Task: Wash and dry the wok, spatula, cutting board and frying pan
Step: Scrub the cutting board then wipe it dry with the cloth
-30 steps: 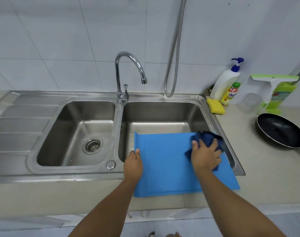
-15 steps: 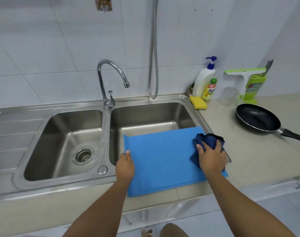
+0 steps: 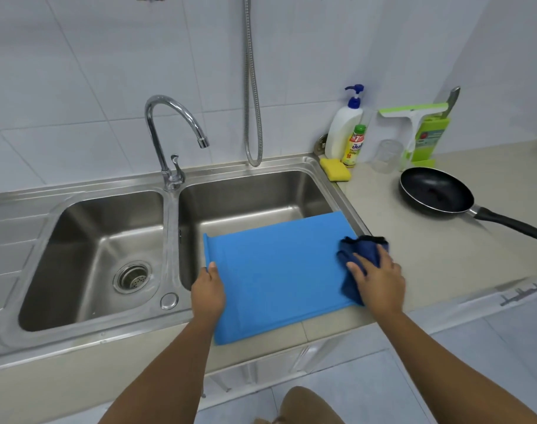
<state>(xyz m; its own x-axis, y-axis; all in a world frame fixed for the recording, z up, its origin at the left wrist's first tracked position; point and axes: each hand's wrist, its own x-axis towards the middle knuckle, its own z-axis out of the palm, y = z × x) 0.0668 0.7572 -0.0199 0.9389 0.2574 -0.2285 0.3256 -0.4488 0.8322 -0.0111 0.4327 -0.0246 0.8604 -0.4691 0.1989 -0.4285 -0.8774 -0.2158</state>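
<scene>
- Where the steel sink (image 3: 169, 240) is set into the worktop (image 3: 429, 255), it has two basins. The left one shows one round drain (image 3: 132, 276).
- One tap (image 3: 169, 133) stands behind the divider, its spout over the right basin.
- One metal hose (image 3: 252, 87) hangs looped down the tiled wall.
- The left grip (image 3: 207, 290) clasps the board's left edge, thumb on top.
- One blue board (image 3: 276, 270) lies flat over the near part of the right basin, its near end on the worktop's front strip.
- One dark blue cloth (image 3: 363, 249) is bunched at the board's right edge.
- The right grip (image 3: 380, 283) lies spread with fingers straight, pressing the cloth onto the board and clenching nothing.
- One yellow sponge (image 3: 334, 169) sits at the sink's rear right corner.
- Two bottles stand just behind it: a white pump bottle (image 3: 342, 130) and a small green-capped bottle (image 3: 354, 146).
- One clear jar (image 3: 386, 156) and one green squeegee (image 3: 414, 117) stand by the wall.
- One black pan (image 3: 435, 191) rests on the worktop, well apart from the board, with its handle pointing right.
</scene>
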